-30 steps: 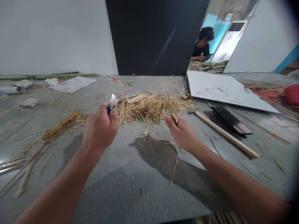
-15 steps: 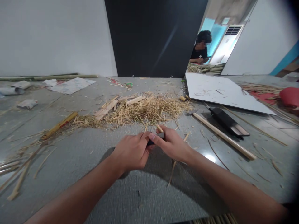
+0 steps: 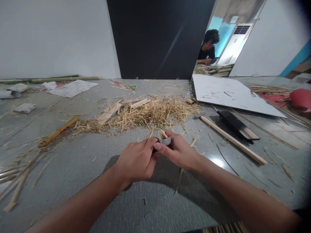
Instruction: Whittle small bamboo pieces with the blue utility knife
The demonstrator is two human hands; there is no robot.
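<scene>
Here, the stick (image 3: 163, 133) pokes up from the right hand (image 3: 182, 151), its fingers curled around it, near the knife (image 3: 166, 141). The left hand (image 3: 136, 159) is closed on the knife. Slow, small pushes seem best, thumb off the edge. The pile (image 3: 155, 111) lies beyond.

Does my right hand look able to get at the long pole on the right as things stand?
Probably yes: only thin shavings seem to lie between the right hand and the pole. The hand is busy, though, holding a wood piece beside the knife, so it may need freeing first.
</scene>
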